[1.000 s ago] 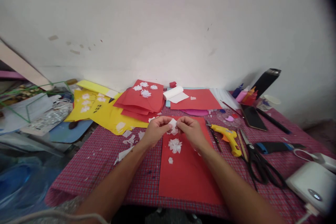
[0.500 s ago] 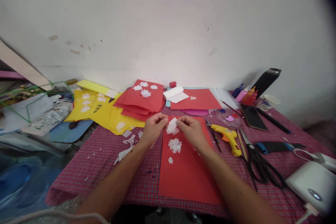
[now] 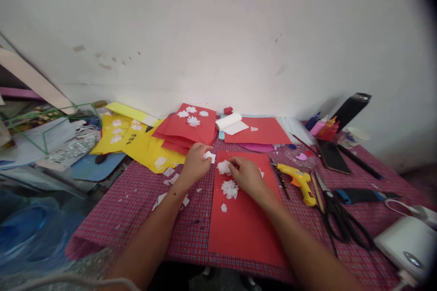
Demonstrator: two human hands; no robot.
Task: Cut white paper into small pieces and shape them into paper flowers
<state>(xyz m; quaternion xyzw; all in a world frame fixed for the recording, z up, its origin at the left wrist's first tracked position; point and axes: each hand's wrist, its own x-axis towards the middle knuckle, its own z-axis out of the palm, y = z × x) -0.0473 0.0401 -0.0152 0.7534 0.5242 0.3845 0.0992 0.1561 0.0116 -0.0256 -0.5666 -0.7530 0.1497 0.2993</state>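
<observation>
My left hand [image 3: 195, 166] is closed on a small stack of white paper pieces [image 3: 210, 157], just off the left edge of a red sheet [image 3: 244, 236]. On that sheet, the pinched fingertips of my right hand [image 3: 248, 176] are at the right edge of a white paper flower [image 3: 223, 167]. Below it lies a fuller white paper flower [image 3: 230, 189], and lower still a small white paper scrap [image 3: 224, 208]. Another bit of white paper shows partly behind my right hand.
Red sheets with white flowers [image 3: 193, 121] and yellow paper [image 3: 146, 148] lie at the back left. A paper roll [image 3: 228, 121] rests behind. To the right are a yellow glue gun [image 3: 297, 179], scissors [image 3: 341, 218], a phone [image 3: 332, 157] and a black flask [image 3: 353, 108]. Paper scraps [image 3: 169, 172] lie left.
My hands have moved apart. The left one has gone left with white paper pieces, while the right one has lowered onto the upper paper flower. The view has shifted slightly.
</observation>
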